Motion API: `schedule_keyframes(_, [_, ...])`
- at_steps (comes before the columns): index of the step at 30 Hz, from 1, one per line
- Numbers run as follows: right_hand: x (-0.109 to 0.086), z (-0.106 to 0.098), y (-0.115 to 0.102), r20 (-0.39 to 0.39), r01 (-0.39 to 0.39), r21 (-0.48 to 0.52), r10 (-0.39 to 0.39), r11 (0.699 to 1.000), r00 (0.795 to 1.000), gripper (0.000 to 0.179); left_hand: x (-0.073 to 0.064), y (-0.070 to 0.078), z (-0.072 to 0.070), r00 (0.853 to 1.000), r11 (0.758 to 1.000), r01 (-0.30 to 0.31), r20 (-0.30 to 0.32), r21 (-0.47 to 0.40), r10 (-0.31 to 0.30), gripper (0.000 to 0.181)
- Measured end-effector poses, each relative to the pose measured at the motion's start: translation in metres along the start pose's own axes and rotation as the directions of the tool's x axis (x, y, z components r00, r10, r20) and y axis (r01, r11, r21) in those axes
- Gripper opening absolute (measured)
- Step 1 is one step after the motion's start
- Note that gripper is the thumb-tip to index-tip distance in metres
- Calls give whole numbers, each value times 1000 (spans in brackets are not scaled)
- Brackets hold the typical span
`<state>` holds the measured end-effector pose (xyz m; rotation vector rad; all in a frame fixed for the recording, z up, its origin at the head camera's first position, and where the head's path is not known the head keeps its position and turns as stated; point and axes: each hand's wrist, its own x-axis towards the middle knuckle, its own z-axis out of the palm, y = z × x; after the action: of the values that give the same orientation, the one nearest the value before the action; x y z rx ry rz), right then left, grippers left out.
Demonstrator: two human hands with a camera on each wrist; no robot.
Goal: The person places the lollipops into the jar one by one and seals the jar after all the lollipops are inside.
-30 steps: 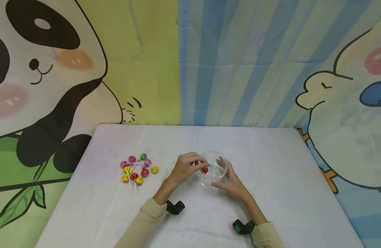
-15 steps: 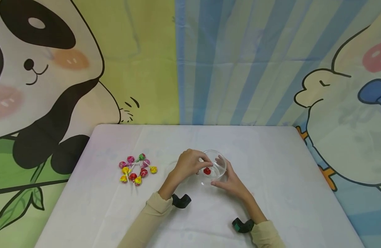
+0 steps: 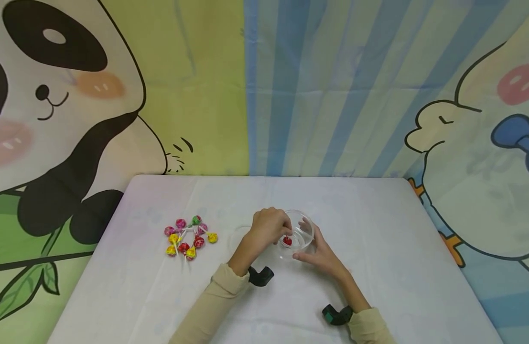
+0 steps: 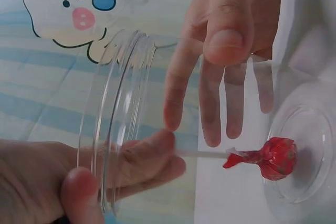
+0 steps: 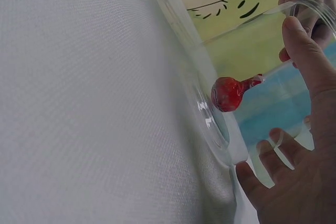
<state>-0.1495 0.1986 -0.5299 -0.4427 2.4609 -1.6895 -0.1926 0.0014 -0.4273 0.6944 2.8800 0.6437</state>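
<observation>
A clear jar stands on the white table. Inside it is a red-wrapped lollipop, head down close over the jar's bottom. My left hand reaches in at the jar's mouth, and its fingertips pinch the white stick. From the right side my right hand holds the jar, thumb on the near side and fingers spread along the far wall. Through the clear wall, the left wrist view shows those fingers behind the lollipop.
Left of the hands lies a loose group of wrapped lollipops, red, yellow, pink and green. A faint clear round lid lies between them and the jar. Behind the table hangs a printed curtain.
My left hand has moved right and over the jar's mouth, bringing the red lollipop from the rim down inside. The right hand stays on the jar.
</observation>
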Motion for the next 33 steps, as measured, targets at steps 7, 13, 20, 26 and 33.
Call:
schedule_keyframes(7, [-3, 8, 3, -7, 6, -20, -6, 1000, 1000, 97, -37, -28, 18, 923, 928, -287, -328, -237, 202, 21])
schedule_keyframes(13, [-5, 11, 3, -25, -8, -18, 8, 1000, 1000, 100, -99, -60, 24, 875, 837, -372, -451, -401, 173, 29])
schedule_keyframes(20, [-5, 6, -1, -22, -15, -29, 14, 999, 1000, 98, -155, -100, 22, 801, 923, -316, -584, -218, 136, 35])
schedule_keyframes(26, [-2, 2, 0, -23, -2, -25, 2, 1000, 1000, 99, -181, -127, 27, 814, 980, -161, -577, -114, 67, 38])
schedule_keyframes(33, [0, 2, 4, -18, 14, -14, -14, 1000, 1000, 99, -193, -137, 26, 803, 992, -7, -592, -129, -72, 36])
